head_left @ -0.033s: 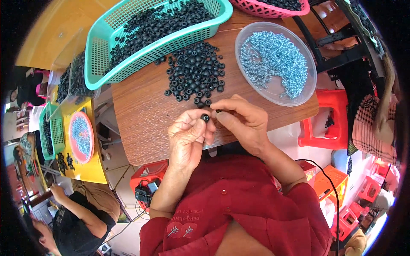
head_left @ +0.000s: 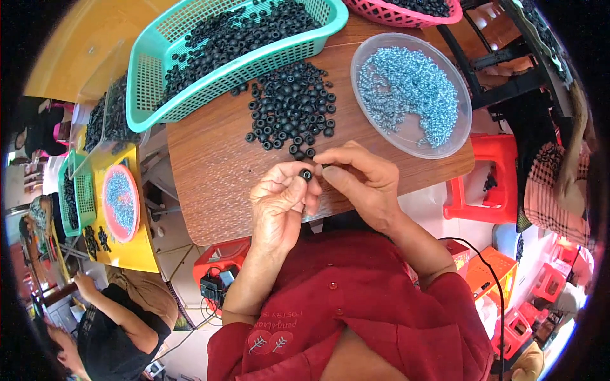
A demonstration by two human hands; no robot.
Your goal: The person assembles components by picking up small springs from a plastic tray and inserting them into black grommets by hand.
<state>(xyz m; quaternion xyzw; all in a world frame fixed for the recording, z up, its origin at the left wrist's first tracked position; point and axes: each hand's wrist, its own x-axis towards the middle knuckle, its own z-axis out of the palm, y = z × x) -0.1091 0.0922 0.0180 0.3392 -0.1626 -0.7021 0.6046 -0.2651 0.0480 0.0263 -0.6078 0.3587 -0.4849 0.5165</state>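
Note:
My left hand is closed, with a small black round cap-like piece between thumb and fingertips, its hollow end facing up. Close beside it, my right hand pinches thumb and forefinger together on a tiny dark thing, mostly hidden by the fingertips. Just beyond the fingers lies a loose pile of the same black pieces on the brown wooden table. To the right, a round clear plastic lid or tray holds a heap of tiny shiny light-blue pieces.
A turquoise basket of black pieces stands at the far left of the table, a pink basket at the far edge. Red stools stand to the right. At left, a person sits by a yellow table.

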